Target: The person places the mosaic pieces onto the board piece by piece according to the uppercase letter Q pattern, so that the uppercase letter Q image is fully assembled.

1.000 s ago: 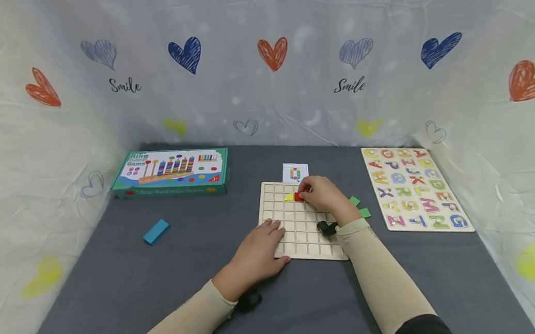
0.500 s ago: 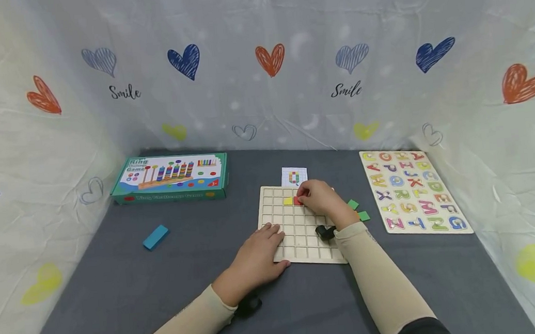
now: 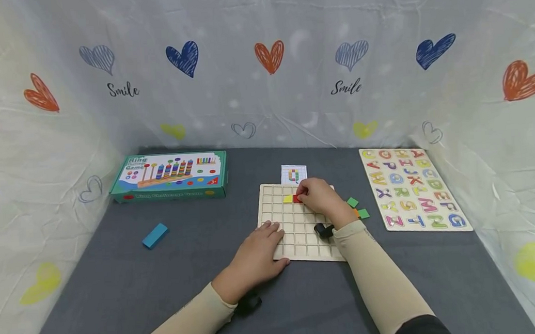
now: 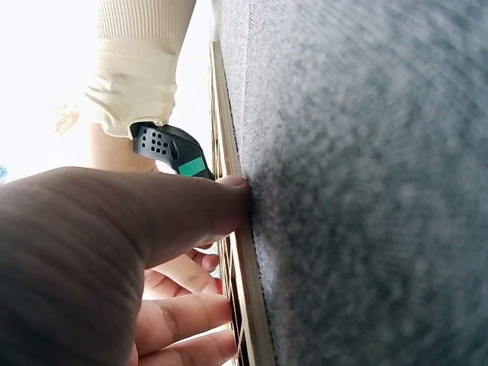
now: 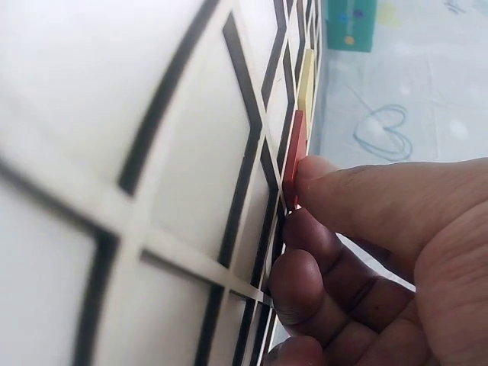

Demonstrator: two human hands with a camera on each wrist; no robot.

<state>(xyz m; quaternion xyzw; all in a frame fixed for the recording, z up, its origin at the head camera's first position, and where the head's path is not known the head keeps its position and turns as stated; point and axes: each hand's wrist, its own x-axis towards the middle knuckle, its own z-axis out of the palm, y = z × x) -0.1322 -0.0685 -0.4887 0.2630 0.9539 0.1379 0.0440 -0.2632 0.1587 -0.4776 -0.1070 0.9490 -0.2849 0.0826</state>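
Observation:
A wooden grid board (image 3: 295,232) lies in the middle of the grey table. In the head view, my left hand (image 3: 255,253) rests on its near left corner, fingers on the grid; in the left wrist view, the thumb presses its edge. My right hand (image 3: 320,198) pinches a red tile (image 5: 296,152) in a cell near the far side; the thumb touches its face and the fingertips hide part of it. Beside it, touching or nearly so, a yellow tile (image 3: 288,199) sits in the cell to the left. A card with a coloured grid pattern (image 3: 293,173) lies behind the board.
Green tiles (image 3: 353,202) and an orange tile (image 3: 356,213) lie right of the board, partly behind my right wrist. A blue block (image 3: 155,236) lies to the left. A ring game box (image 3: 170,178) stands far left, an alphabet puzzle board (image 3: 406,191) at right.
Both hands keep nearly the same places. The view shifts slightly, and my right fingers stay at the red tile.

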